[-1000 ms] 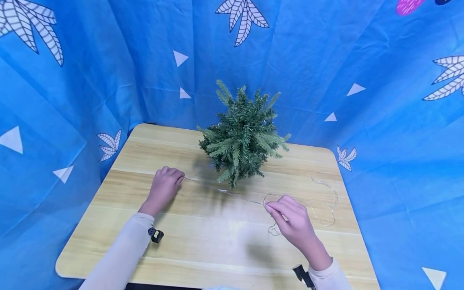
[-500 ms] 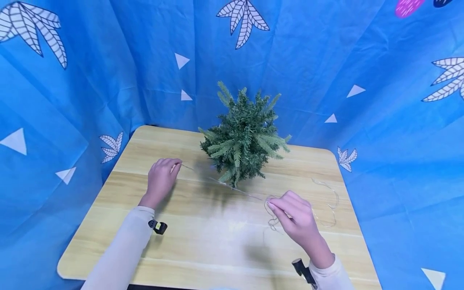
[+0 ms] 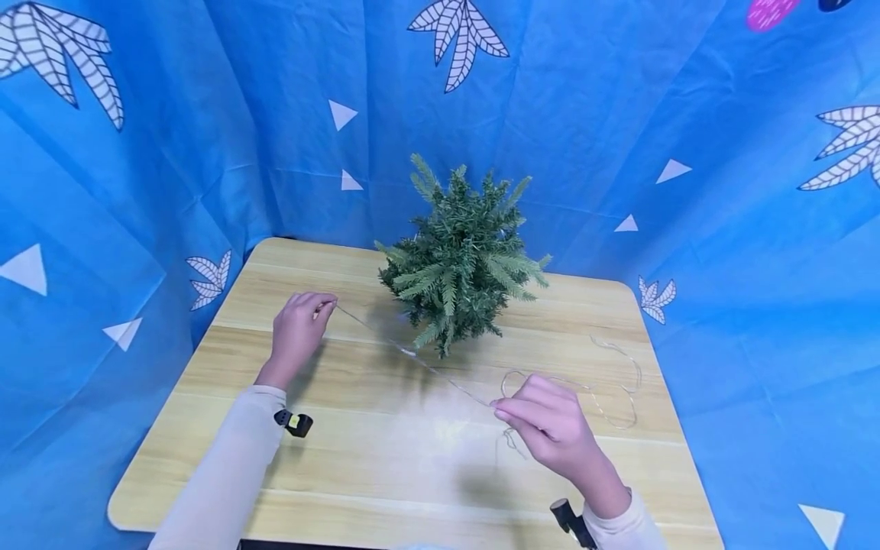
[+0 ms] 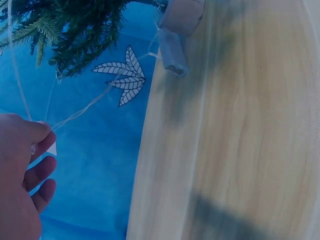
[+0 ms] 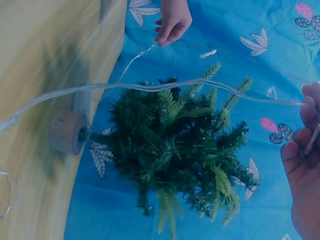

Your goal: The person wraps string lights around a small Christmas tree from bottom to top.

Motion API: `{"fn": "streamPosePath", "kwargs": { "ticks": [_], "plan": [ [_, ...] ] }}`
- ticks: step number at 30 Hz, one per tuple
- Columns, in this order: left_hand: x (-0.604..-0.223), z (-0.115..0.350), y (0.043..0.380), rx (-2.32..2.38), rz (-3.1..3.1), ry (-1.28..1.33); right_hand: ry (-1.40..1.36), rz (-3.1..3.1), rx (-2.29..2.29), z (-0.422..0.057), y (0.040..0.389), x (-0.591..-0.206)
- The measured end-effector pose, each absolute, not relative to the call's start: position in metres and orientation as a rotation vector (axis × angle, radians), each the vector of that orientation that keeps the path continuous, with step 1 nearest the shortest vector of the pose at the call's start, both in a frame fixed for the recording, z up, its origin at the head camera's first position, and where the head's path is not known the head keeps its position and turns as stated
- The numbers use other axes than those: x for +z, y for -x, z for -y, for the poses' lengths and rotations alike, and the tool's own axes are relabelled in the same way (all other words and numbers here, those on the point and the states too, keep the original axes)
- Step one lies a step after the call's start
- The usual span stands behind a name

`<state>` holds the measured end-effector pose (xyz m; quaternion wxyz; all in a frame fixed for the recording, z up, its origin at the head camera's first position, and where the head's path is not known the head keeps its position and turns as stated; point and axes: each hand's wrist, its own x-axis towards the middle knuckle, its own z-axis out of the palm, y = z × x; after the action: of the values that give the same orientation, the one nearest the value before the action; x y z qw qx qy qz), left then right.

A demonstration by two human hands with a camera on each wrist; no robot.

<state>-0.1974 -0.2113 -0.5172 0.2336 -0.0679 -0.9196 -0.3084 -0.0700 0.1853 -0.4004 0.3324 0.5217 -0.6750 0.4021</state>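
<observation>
Between both hands runs a thin clear-wired fairy light string point(image 3: 447, 380), with a small pale piece along it in front of the tree. My left hand point(image 3: 297, 336) pinches one stretch of it left of the tree, thumb against forefinger. On the other side my right hand point(image 3: 550, 424) pinches the string, nearer the front. A small green artificial Christmas tree point(image 3: 464, 260) stands behind the string; its round wooden base point(image 5: 67, 132) shows in the right wrist view. Beside that base lies a small translucent box point(image 4: 172, 52) with thin wire at it.
More of the string, a loose wire loop point(image 3: 635, 382), trails over the right part of the wooden table point(image 3: 371, 473). Blue patterned cloth point(image 3: 584, 114) hangs around the table's back and sides, close behind the tree.
My left hand has moved back and slightly left with the string. My right hand has come a little forward and left. The stretch between them now runs straighter, sloping toward the right hand.
</observation>
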Motion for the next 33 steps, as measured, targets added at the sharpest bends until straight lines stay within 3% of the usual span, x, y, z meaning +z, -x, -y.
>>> {"fn": "streamPosePath", "kwargs": {
  "ticks": [16, 33],
  "plan": [
    [-0.488, 0.197, 0.224, -1.14, 2.494, 0.06, -1.024, 1.719, 1.196, -0.189, 0.074, -0.404],
    [-0.459, 0.171, 0.267, -1.137, 2.356, 0.044, -0.958, 1.736, 1.168, -0.19, 0.073, -0.409]
  ]
}}
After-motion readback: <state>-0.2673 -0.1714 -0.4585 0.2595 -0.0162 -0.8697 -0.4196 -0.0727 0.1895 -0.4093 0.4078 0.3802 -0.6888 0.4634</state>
